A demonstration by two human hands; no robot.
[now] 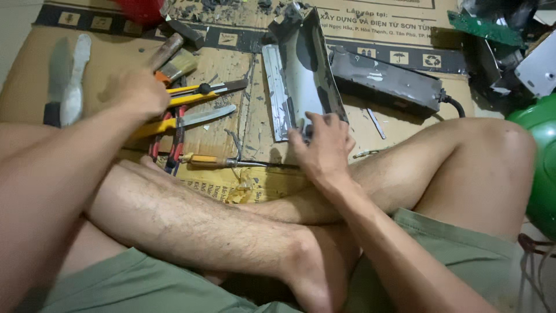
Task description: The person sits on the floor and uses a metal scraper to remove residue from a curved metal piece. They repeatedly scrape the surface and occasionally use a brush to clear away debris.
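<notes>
My right hand [324,148] grips the near end of a bent grey metal casing [301,69], which stands tilted on the cardboard in front of my crossed legs. My left hand [136,90] is blurred. Its fingers curl over the handles of yellow-handled snips [200,93] at the left. A second pair of yellow snips [185,120] lies just below it. An orange-handled screwdriver [217,162] lies near my shin, between the two hands.
Flattened cardboard [243,64] covers the floor. A hammer [169,49] and a brush lie beyond my left hand, and a pale knife-like tool [72,81] lies far left. A black box with a cable [385,78] sits right of the casing. A green circuit board [483,28], metal scrap and a green round object [541,156] are at the right.
</notes>
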